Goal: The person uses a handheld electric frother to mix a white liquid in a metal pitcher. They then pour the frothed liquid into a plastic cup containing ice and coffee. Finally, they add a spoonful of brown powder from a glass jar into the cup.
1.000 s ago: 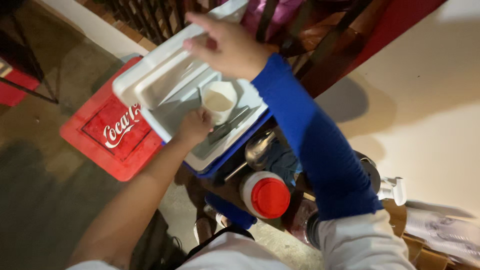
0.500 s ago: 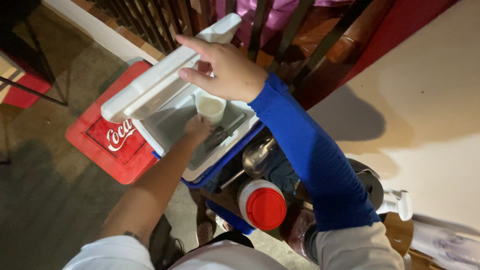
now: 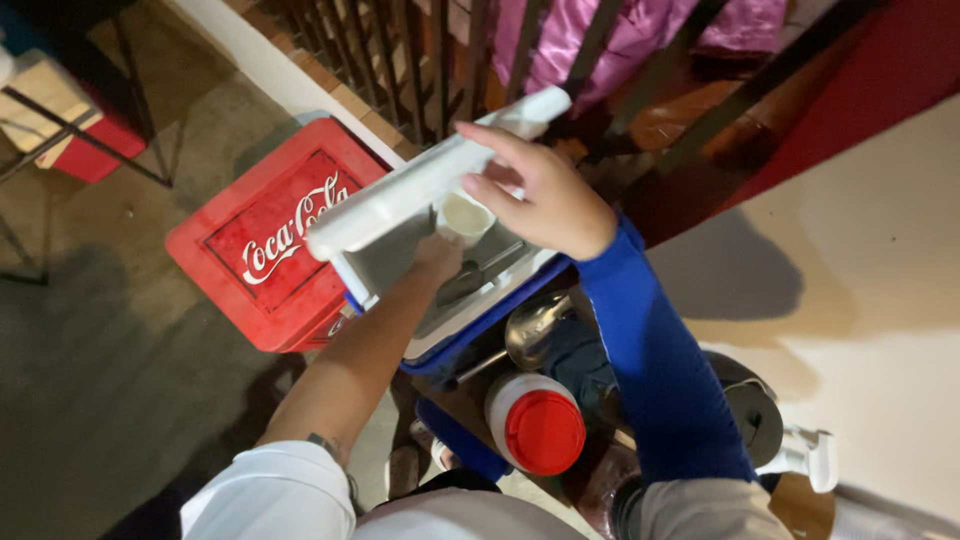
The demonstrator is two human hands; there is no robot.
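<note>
Inside one blue cooler (image 3: 470,335), two hands (image 3: 545,195), one cup (image 3: 465,217)

You stand at an outdoor drinks stand: a red cooler (image 3: 270,240) on rough ground, a blue-and-white cooler (image 3: 470,320), a red-lidded jug (image 3: 538,425), iron railings (image 3: 400,50) behind.

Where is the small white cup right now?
In the head view, the small white cup sits inside the open blue-and-white cooler, under its raised white lid, held by the left hand, just left of the right hand.
</note>
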